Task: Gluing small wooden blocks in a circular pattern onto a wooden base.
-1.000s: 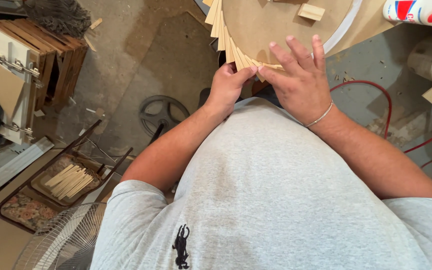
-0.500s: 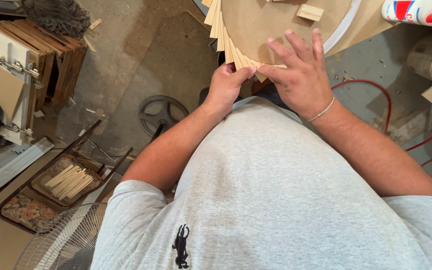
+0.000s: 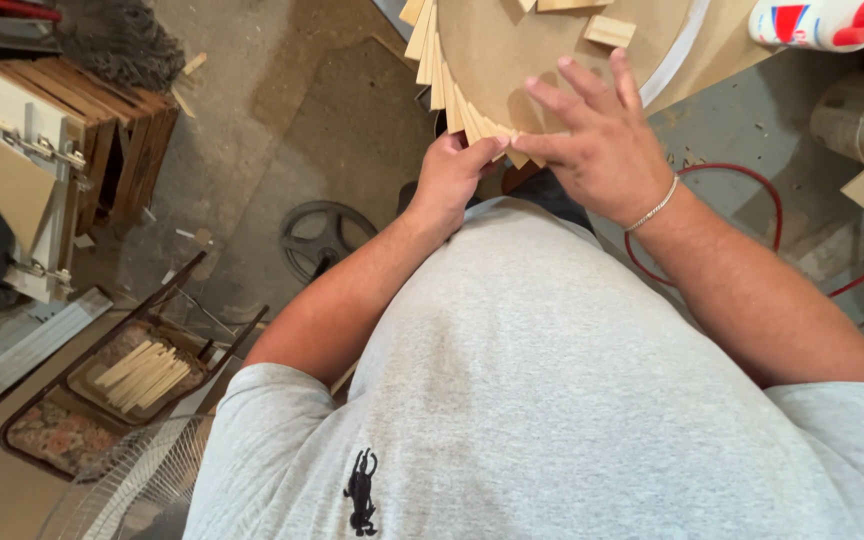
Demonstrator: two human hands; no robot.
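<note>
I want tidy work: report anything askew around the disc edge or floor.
Thin wooden slats fan unevenly past the round board rim, by design. Wood scraps litter the floor. Nothing looks damaged.

Bare disc [image 3: 552, 50] ahead — wood block [image 3: 610, 30] and glue bottle [image 3: 822, 22] crowd its right.

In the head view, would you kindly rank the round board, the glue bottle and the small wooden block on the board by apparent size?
1. Round board, cut off by the frame
2. Glue bottle, partly cut off
3. Small wooden block
</note>
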